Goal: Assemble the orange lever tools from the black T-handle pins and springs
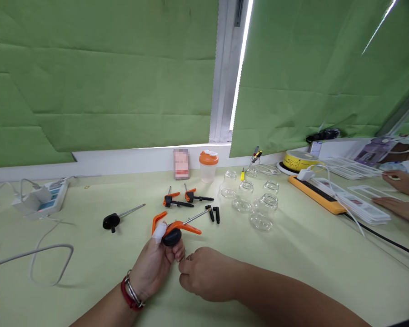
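Note:
My left hand (157, 265), with white tape on its thumb, is wrapped around an orange-and-black tool (182, 225) that has angled orange arms, a rounded black body and a thin metal rod pointing right. Close beside it, my right hand (209, 274) is pinched, its fingertips near my left fingers; what they hold, if anything, is too small to make out. Two similar orange-and-black tools (177, 200) (196, 196) lie behind. Two small black angled pieces (217, 215) (210, 213) rest by the rod's tip. To the left lies a black-knobbed metal rod (112, 221).
Several clear glass jars (264, 211) stand right of centre, some upside down. Behind are an orange-lidded cup (208, 167) and a phone-like object (181, 164). Power strips (316, 195) (52, 200) with cables sit on both sides. Another person's hands (400, 184) are at far right.

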A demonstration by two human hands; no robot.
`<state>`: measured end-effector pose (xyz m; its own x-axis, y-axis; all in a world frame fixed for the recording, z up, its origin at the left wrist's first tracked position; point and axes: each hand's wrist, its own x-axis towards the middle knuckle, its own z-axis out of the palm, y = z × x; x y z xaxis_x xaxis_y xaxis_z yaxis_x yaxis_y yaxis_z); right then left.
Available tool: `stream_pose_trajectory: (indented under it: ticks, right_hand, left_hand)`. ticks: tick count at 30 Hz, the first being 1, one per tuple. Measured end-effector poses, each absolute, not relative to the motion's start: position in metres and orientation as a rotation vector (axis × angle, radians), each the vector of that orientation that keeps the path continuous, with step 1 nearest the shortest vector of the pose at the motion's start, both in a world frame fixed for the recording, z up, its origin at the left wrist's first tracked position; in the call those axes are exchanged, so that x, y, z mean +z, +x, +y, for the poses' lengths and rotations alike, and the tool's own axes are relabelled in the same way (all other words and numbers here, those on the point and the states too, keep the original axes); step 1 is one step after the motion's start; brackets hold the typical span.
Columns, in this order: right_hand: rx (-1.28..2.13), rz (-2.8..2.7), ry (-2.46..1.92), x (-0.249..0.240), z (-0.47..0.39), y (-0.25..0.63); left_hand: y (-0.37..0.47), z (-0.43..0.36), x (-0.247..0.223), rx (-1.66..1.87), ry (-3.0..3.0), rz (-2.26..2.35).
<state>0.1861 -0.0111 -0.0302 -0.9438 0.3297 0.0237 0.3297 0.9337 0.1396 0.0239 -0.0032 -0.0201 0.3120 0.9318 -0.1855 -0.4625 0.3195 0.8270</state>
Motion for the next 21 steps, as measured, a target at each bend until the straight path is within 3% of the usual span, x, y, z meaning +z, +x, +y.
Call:
stream_pose_trajectory:
  ticks: [14, 21]
  right_hand:
    - [0.26, 3.145, 0.37, -0.0253, -0.0183, 0.1824]
    - [0.215, 3.158, 0.337, -0.0297, -0.0187, 0.1811]
  left_hand:
    - [0.0266, -0.0039, -0.0269, 0.768, 0.752, 0.815]
    - [0.0288, -0.0037, -0.0254, 0.81, 0.728, 0.836]
